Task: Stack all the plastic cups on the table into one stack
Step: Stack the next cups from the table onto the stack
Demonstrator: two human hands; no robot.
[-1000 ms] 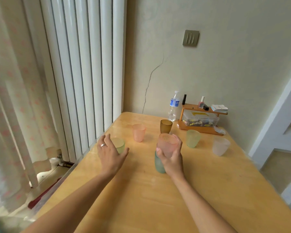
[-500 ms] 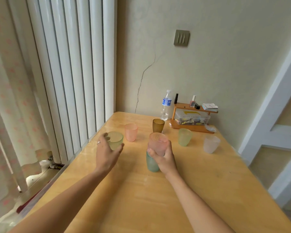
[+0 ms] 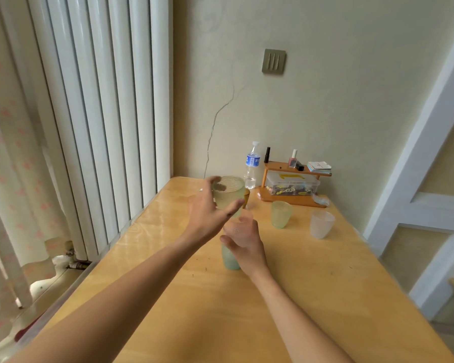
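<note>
My left hand (image 3: pixel 207 216) holds a pale yellow-green cup (image 3: pixel 228 195) in the air, just above and left of the stack. My right hand (image 3: pixel 247 247) grips the stack: a pink cup (image 3: pixel 237 230) nested in a teal cup (image 3: pixel 230 259) that stands on the wooden table (image 3: pixel 220 310). Only the edge of an amber cup (image 3: pixel 247 197) shows behind the lifted cup. Further right, a light green cup (image 3: pixel 281 214) and a frosted white cup (image 3: pixel 321 224) stand on the table. My left hand hides the other pink cup.
At the table's far edge stand a water bottle (image 3: pixel 252 165) and a small wooden shelf (image 3: pixel 291 184) holding a clear box and small items. White vertical blinds (image 3: pixel 102 100) and a curtain run along the left. A white door frame (image 3: pixel 417 166) is on the right.
My left hand closed on the yellow-green cup, lifted it off the table and carried it right, over the stack. My right hand stayed on the stack.
</note>
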